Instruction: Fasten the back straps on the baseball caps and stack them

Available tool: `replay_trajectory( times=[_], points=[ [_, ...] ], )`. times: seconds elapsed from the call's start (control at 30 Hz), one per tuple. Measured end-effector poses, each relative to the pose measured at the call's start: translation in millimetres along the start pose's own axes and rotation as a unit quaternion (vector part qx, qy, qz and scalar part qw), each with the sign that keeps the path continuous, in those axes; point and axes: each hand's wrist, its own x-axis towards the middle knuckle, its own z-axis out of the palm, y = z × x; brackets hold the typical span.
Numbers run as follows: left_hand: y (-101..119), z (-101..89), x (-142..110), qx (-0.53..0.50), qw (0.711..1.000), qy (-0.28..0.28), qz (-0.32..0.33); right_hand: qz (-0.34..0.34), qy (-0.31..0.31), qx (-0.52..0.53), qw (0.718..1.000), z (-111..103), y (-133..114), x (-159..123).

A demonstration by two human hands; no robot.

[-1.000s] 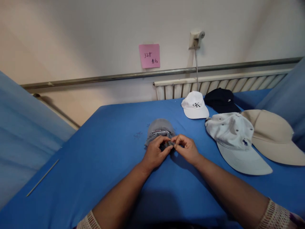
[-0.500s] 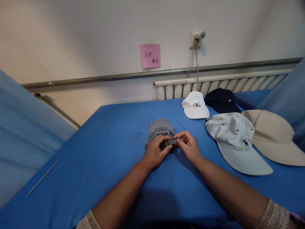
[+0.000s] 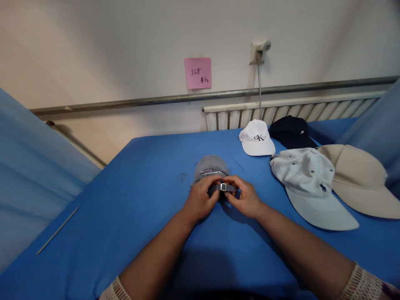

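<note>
The gray cap [image 3: 212, 162] lies in the middle of the bench [image 3: 134, 200], on its blue cover. Its strap [image 3: 231, 188] faces the person, with a metal buckle [image 3: 223, 187] near the middle.

Left hand [image 3: 198, 200]: closed, gripping the strap on the left side of the buckle. Right hand [image 3: 247, 199]: closed, gripping the strap on the right side. The fingertips of both hands sit close to the buckle; those underneath are partly hidden.

To the right, the white cap [image 3: 254, 136] lies far, just beside the black cap [image 3: 289, 130]. Nearer, the pale cap [image 3: 306, 171] overlaps the beige cap [image 3: 356, 166]. A thin stick [image 3: 58, 230] lies at the left, well apart from both hands.

Cautions, as judged from here:
- Uneven pull between the hands may let the strap slide in the buckle, altering the fit.
- A twisted strap may bunch at the metal and jam.
- Fingertips placed this close may be pinched if the buckle shifts.
- A hard pull toward the person may drag the gray cap and crease its soft crown.
- A wide swing of the right forearm may knock the pale cap.
</note>
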Motion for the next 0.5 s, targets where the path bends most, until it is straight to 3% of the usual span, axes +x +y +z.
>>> replay_trajectory(
  times=[0.23, 0.5],
  points=[
    [-3.5, -15.2, 5.6, -0.004, 0.999, 0.043, -0.029, -0.035, 0.001, -0.02, 0.999, -7.1, 0.1, 3.6],
    [-3.5, -16.3, 7.7, -0.039, 0.994, 0.052, -0.088, -0.062, -0.012, -0.025, 0.998, -7.5, 9.4, 5.5]
  ],
)
